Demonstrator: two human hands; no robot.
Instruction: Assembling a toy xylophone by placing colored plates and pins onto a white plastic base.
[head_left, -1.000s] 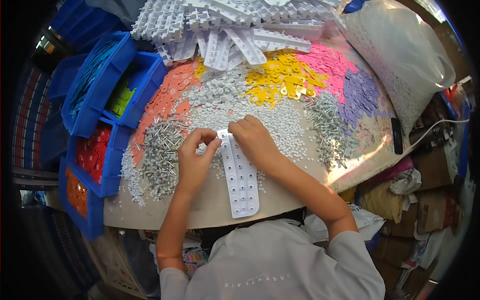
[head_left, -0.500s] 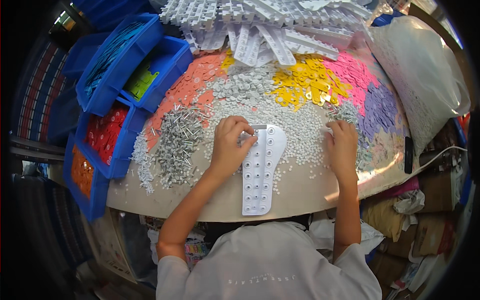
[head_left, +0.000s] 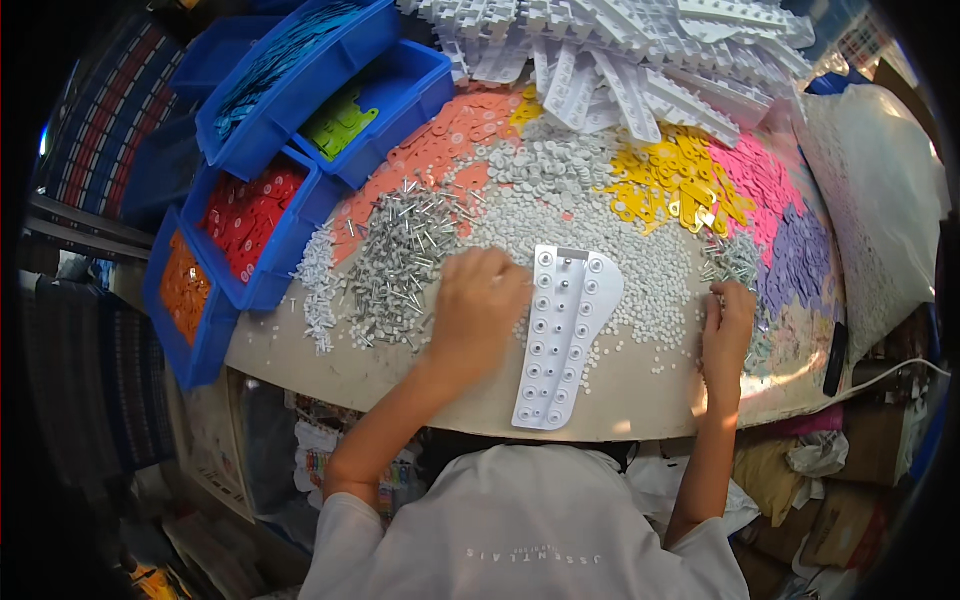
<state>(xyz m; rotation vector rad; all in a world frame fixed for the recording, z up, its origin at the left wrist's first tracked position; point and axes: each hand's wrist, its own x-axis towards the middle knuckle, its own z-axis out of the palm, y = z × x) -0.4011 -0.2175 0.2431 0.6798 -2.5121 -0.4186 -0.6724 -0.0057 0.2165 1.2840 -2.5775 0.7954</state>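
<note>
A white plastic plate, wide at its far end, lies on the table before me. Two rows of round seats run along it, with small metal pins down the middle. Just off its left edge is my left hand, smeared by motion, so its fingers cannot be read. My right hand is well to the right of the plate, beside a small heap of silvery metal pieces. Its fingers are curled together; whatever they may hold is hidden. Between the hands and beyond spread many small white discs.
A heap of metal rivets lies left of my left hand. Coral, yellow, pink and purple flat pieces ring the far side. Blue bins stand at left, stacked white plates at back, a filled plastic bag at right.
My left hand has come away from the far end of the white plate toward its left side. My right hand stays by the silvery heap. The whole view has shifted and turned slightly.
</note>
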